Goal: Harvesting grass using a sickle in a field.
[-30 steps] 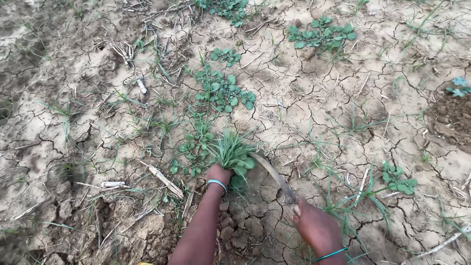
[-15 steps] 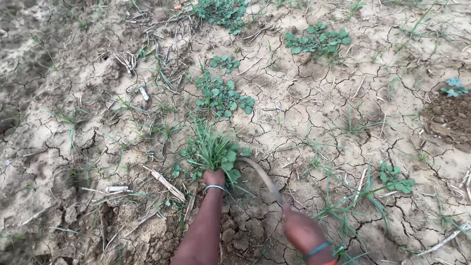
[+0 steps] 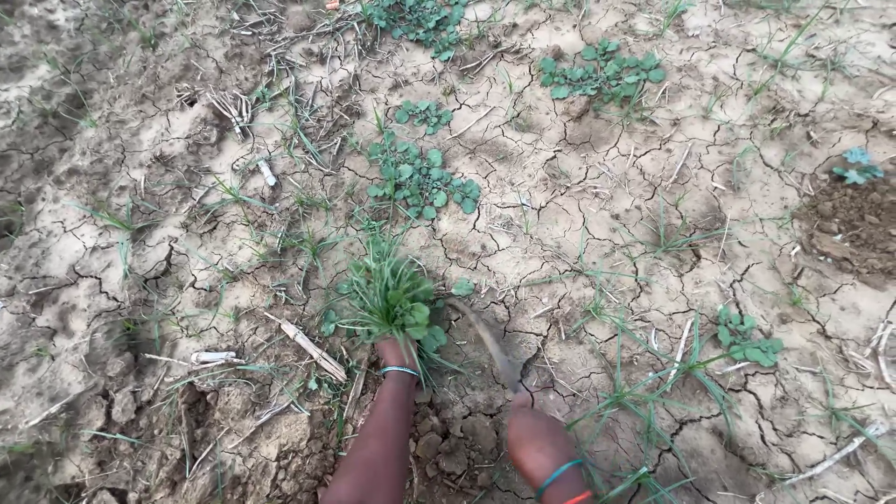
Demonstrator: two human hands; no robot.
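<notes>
Cracked, dry soil (image 3: 597, 233) fills our whole view, strewn with broken stalks and low green weeds.

Left of the grass clump (image 3: 387, 297) we see a pale dry stalk (image 3: 306, 345) lying flat on the ground. Our left hand (image 3: 397, 353) comes up from below the clump, its fingers wrapped shut around the base of the stems; the tips are buried in the leaves, so we cannot see them singly. The clump stands upright above that hand, touching it, roots apparently still in the ground.

Just right of the clump a thin curved blade (image 3: 487, 341) points toward its base, close to our left wrist. Our right hand (image 3: 541, 446), below and right of the clump, is closed on the blade's handle, though the fingers themselves are turned out of sight.

We judge the main risk to be the blade slipping on the hard crust and catching the left hand, since the two sit so near. The stems could also snap above the roots if pulled before the soil is loosened.
</notes>
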